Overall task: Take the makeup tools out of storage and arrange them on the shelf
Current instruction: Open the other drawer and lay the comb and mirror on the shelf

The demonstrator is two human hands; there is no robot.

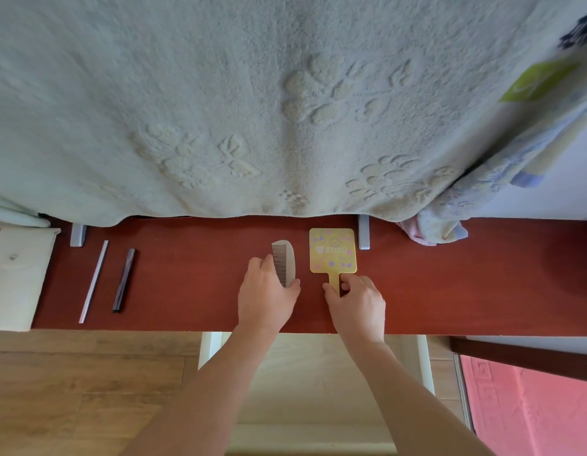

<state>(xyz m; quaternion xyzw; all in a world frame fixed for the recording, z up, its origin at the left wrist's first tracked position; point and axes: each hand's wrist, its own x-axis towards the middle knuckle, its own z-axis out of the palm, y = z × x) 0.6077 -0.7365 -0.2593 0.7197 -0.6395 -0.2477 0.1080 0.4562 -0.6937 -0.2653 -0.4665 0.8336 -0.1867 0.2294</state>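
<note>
On the red-brown wooden shelf (193,291) one pale plastic comb (285,263) and one yellow square hand mirror (332,251) lie side by side, apparently being squared up. Fingers of the left hand (265,299) curl round the comb, while the right hand (358,302) pinches the mirror's handle. Further left, one slim white stick (94,281) and one slim dark stick (124,279) lie parallel, near one cream fabric pouch (17,278).

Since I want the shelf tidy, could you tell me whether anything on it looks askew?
The pale stick and dark pencil lie slanted, unlike the straight comb and mirror; a crumpled cloth sits at the back.
</note>
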